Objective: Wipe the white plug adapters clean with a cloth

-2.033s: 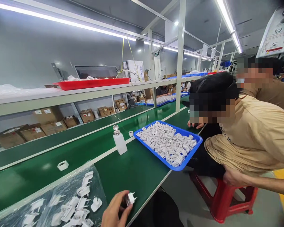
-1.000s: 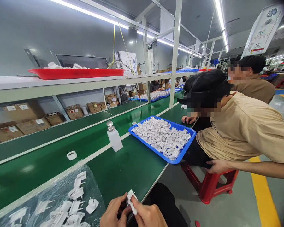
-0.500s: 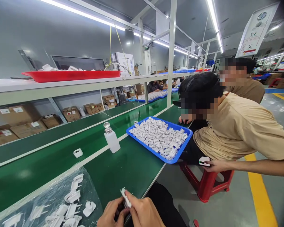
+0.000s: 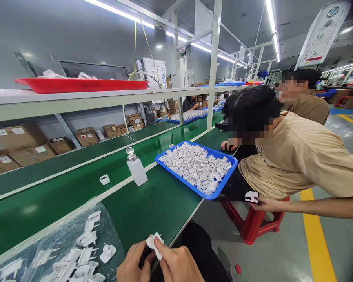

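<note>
Both hands meet on one small plug part at the near edge of the green tabletop [image 4: 153, 207].

The long green tabletop carries a blue plastic tray [image 4: 176, 178] heaped with white parts, a translucent white dispenser bottle [image 4: 136, 168] and, close left, a clear plastic sheet [image 4: 64, 235] strewn with white plug pieces. At the bottom edge, the left hand [image 4: 132, 264] and right hand [image 4: 179, 266] close their fingers together on a small white plastic plug piece [image 4: 153, 243] with a white wipe; its prongs seem to point up and away. It lies between both thumbs, equally near each hand.
</note>
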`<state>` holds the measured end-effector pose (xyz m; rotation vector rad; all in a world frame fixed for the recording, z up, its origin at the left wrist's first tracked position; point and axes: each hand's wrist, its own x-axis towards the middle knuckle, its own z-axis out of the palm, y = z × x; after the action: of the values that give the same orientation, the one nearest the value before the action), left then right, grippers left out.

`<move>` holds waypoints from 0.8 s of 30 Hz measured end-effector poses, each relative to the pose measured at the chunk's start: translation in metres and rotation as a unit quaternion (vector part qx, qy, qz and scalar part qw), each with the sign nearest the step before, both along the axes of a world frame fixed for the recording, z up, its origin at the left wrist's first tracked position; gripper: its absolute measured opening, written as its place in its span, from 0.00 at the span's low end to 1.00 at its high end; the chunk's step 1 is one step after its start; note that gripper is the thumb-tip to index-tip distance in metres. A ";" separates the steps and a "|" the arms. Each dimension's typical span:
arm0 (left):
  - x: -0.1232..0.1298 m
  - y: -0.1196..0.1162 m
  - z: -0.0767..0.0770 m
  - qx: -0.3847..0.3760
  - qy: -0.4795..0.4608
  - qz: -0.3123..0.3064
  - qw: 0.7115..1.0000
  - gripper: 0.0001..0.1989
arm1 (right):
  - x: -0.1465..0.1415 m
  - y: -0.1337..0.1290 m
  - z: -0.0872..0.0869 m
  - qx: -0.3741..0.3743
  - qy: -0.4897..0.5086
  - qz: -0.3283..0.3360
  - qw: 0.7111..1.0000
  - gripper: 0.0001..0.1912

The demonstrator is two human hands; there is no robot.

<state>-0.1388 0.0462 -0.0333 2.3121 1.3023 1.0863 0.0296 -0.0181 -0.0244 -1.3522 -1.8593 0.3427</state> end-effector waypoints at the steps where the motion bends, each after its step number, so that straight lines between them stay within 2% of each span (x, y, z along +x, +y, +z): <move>1: 0.001 -0.001 0.002 0.010 -0.004 0.005 1.000 0.10 | 0.000 0.001 0.003 0.001 0.002 0.002 1.000 0.29; 5: 0.010 -0.005 0.008 0.026 -0.039 0.035 0.998 0.09 | 0.000 0.006 0.006 -0.003 0.016 -0.005 1.000 0.27; 10: 0.014 -0.006 0.008 0.020 -0.040 0.055 0.997 0.08 | 0.000 0.007 0.002 -0.010 0.035 -0.009 0.999 0.27; 24: 0.015 -0.011 0.006 0.025 -0.018 0.067 0.997 0.10 | 0.005 -0.008 -0.003 -0.001 0.018 0.011 1.000 0.31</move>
<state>-0.1240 0.0348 -0.0274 2.2567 1.4511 1.2087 0.0349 -0.0259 -0.0272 -1.3183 -1.8462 0.3782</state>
